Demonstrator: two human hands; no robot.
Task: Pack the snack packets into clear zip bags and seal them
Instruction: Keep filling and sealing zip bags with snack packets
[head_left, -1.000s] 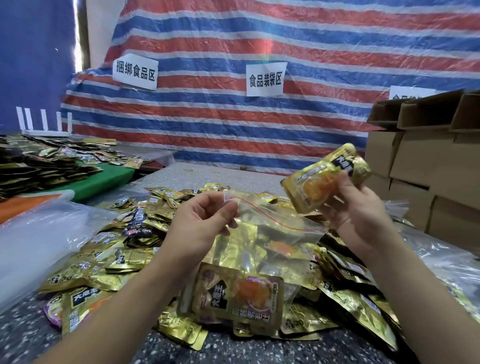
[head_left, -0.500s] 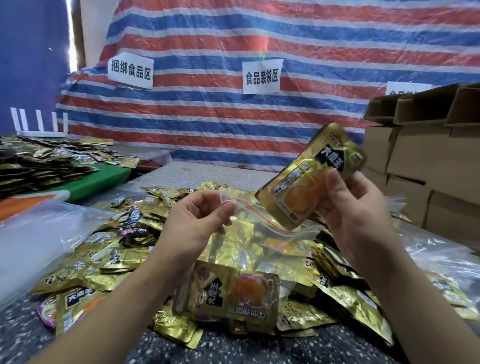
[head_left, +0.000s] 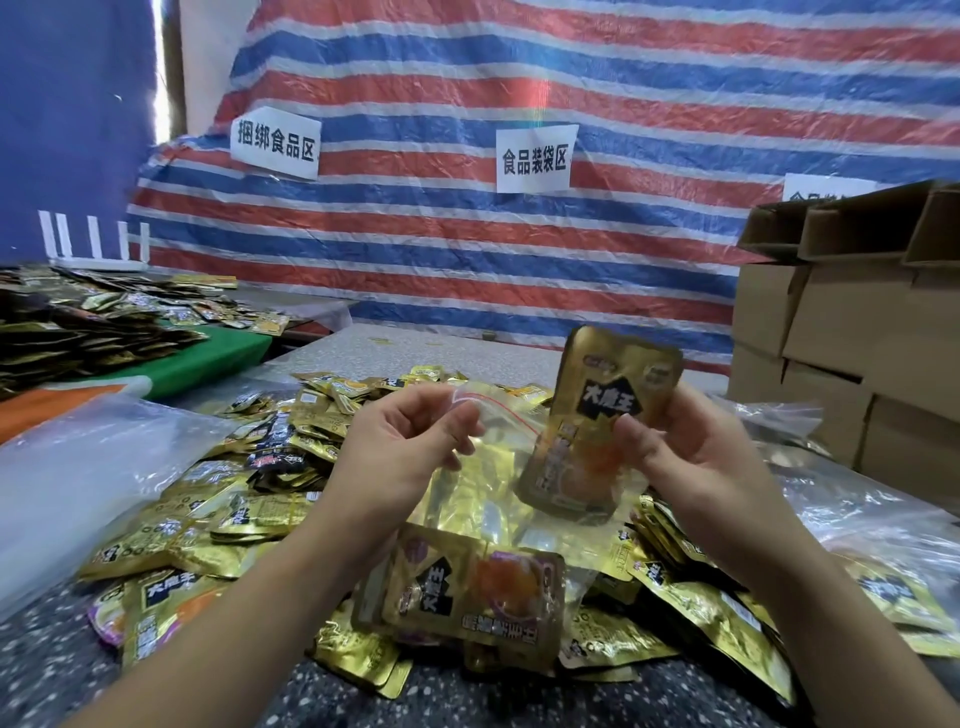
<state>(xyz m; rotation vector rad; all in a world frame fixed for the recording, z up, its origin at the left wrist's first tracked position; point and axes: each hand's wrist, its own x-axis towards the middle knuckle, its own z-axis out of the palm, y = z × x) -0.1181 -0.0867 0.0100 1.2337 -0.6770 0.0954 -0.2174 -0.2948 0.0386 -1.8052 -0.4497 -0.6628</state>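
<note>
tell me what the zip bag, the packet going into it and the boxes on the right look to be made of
Zip bag: thin clear plastic film; packets show through it, and a red zip line runs along the mouth.
Packet: glossy gold foil or metallised plastic, judging by its shine and printed face.
Boxes: matte brown corrugated cardboard, apparently; folded flaps stand open on top.

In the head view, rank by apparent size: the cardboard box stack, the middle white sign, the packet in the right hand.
1. cardboard box stack
2-3. packet, white sign: unsure; packet is nearer the camera.
</note>
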